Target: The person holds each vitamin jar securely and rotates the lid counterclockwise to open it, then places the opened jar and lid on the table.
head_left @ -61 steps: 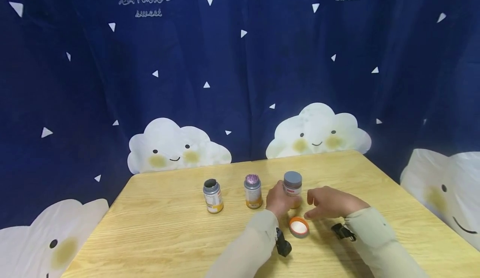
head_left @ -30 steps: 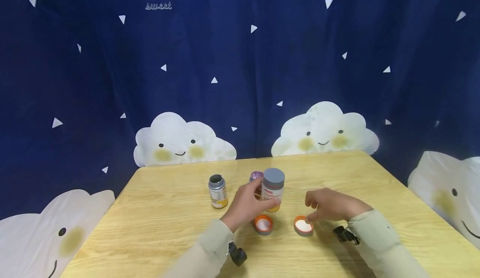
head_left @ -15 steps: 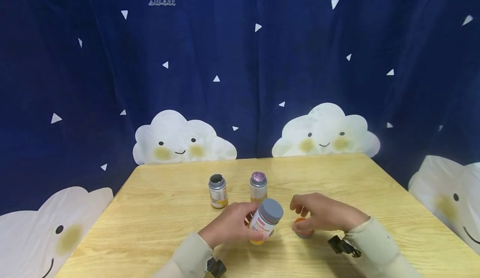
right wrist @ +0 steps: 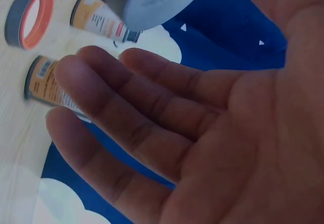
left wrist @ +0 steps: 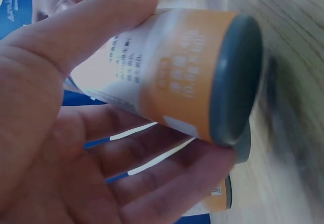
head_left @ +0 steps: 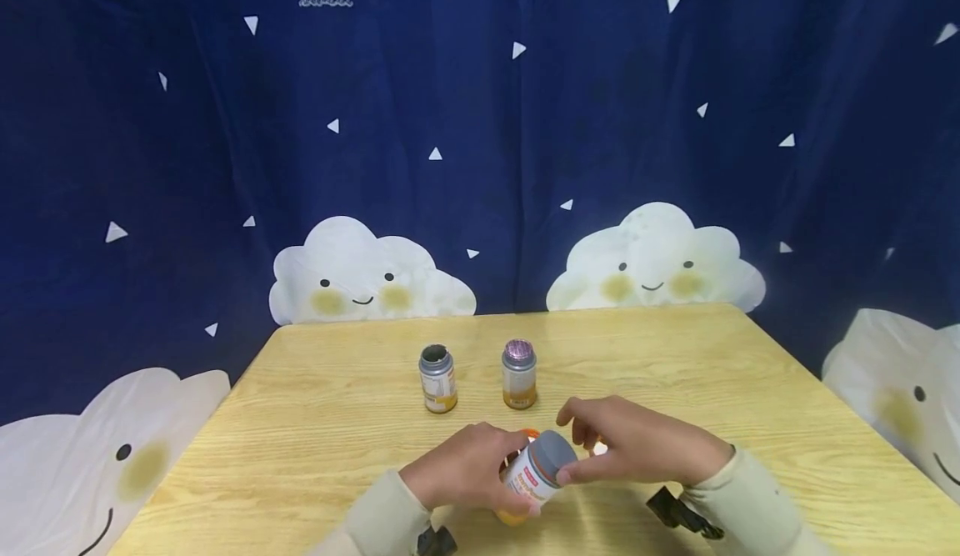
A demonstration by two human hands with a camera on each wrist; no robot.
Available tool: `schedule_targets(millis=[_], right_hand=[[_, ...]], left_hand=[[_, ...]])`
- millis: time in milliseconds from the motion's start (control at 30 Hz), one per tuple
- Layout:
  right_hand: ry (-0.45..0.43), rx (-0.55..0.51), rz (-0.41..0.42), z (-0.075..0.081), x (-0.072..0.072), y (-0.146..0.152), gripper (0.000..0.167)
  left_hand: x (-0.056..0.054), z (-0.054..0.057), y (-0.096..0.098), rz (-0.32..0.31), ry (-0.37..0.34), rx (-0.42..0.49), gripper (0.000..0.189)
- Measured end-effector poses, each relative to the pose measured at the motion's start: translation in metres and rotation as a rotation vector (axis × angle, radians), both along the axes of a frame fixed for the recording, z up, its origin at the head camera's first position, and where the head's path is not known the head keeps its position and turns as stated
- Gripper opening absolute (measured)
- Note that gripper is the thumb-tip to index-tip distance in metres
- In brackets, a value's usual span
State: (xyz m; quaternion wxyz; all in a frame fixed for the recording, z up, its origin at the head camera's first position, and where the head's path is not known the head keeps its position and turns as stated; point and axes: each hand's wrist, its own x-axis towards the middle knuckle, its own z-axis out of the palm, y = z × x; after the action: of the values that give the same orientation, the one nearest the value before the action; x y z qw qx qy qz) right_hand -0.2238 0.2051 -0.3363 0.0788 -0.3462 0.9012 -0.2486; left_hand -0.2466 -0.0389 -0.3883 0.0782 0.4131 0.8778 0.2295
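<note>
My left hand (head_left: 465,468) holds a white-and-orange pill bottle (head_left: 528,485) between thumb and fingers, tilted with its grey screw cap (head_left: 555,453) toward the right. The left wrist view shows the thumb on the label side of the bottle (left wrist: 167,67) and the fingers below it. My right hand (head_left: 637,448) is at the cap, its thumb near or touching the rim. In the right wrist view the fingers of this hand (right wrist: 217,133) are loosely bent and apart from the cap (right wrist: 162,1). An upturned lid with an orange inside (right wrist: 29,19) lies on the table.
Farther back stand two uncapped bottles: one with a dark open mouth (head_left: 438,381), the other topped by a purplish foil seal (head_left: 519,377). A second loose lid (head_left: 599,448) is mostly hidden by the right hand. Behind the wooden table (head_left: 337,423) hangs a dark blue curtain (head_left: 480,122).
The left hand has lifted the capped bottle from the table, brought it left and nearer, and tilted it rightward. The right hand has shifted left from above the loose lid to the bottle's cap.
</note>
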Motion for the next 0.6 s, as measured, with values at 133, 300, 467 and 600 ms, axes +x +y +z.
schedule_targets(millis=[133, 300, 467, 600], right_hand=[[-0.025, -0.017, 0.028, -0.002, 0.003, -0.005, 0.052], [-0.042, -0.039, 0.077, -0.005, 0.004, -0.009, 0.044], [-0.003, -0.053, 0.114, -0.006, 0.005, -0.010, 0.032], [0.011, -0.048, 0.114, -0.006, 0.006, -0.011, 0.030]], left_hand=[[0.004, 0.000, 0.001, -0.008, 0.015, -0.036, 0.038], [0.008, -0.002, 0.002, -0.005, 0.085, -0.068, 0.040], [0.011, -0.001, 0.004, 0.009, 0.142, -0.105, 0.043], [0.015, 0.002, 0.006, 0.024, 0.170, -0.139, 0.044]])
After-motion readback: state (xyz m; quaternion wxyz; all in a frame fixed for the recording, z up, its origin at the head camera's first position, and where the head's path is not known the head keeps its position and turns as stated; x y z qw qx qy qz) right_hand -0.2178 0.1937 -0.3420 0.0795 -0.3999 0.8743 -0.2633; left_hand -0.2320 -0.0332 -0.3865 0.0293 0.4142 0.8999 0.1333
